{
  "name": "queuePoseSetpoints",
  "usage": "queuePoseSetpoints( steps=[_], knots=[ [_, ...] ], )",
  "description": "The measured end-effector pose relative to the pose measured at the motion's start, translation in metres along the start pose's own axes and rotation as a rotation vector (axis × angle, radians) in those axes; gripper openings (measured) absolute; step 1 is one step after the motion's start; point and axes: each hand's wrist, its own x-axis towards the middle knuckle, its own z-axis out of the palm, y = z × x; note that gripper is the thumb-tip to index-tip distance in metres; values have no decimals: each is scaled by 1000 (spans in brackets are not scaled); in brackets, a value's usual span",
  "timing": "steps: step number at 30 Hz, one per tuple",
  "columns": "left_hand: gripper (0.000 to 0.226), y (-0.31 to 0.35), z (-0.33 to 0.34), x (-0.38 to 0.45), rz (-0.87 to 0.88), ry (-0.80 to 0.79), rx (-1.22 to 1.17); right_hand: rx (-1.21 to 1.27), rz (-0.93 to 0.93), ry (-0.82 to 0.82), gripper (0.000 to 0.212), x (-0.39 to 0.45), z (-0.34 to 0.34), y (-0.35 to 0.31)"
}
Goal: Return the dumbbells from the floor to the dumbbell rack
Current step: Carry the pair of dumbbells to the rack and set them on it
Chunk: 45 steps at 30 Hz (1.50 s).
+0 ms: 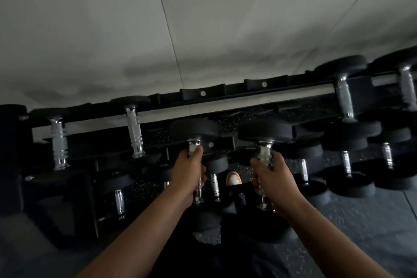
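My left hand [188, 172] grips the chrome handle of a black round-headed dumbbell [194, 130], held in the air in front of the dumbbell rack [203, 93]. My right hand [269, 177] grips the handle of a second, like dumbbell [265, 130] beside it. Both dumbbells point away from me, far heads just below the rack's top rail. Two empty cradles sit on that rail right behind them. The near heads are mostly hidden under my hands and forearms.
Other dumbbells lie on the top tier at left [135, 128] and right [345, 99], with more on the lower tier [347, 162]. A white wall [203, 18] stands behind. My shoe [233, 178] shows on the speckled floor [372, 221].
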Motion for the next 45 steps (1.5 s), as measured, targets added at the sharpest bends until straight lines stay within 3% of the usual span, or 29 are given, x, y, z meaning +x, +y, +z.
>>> queuePoseSetpoints(
  steps=[10,33,39,45],
  knots=[
    [26,42,70,66,-9,131,-118,-212,4,-94,15,80,-60,-23],
    [18,53,94,128,107,205,-111,-214,20,-119,17,130,-81,-31],
    [41,39,93,133,230,316,24,-198,24,-102,13,144,-77,-48],
    [33,36,102,136,306,453,249,-223,-33,-53,13,170,-71,-64]
  ],
)
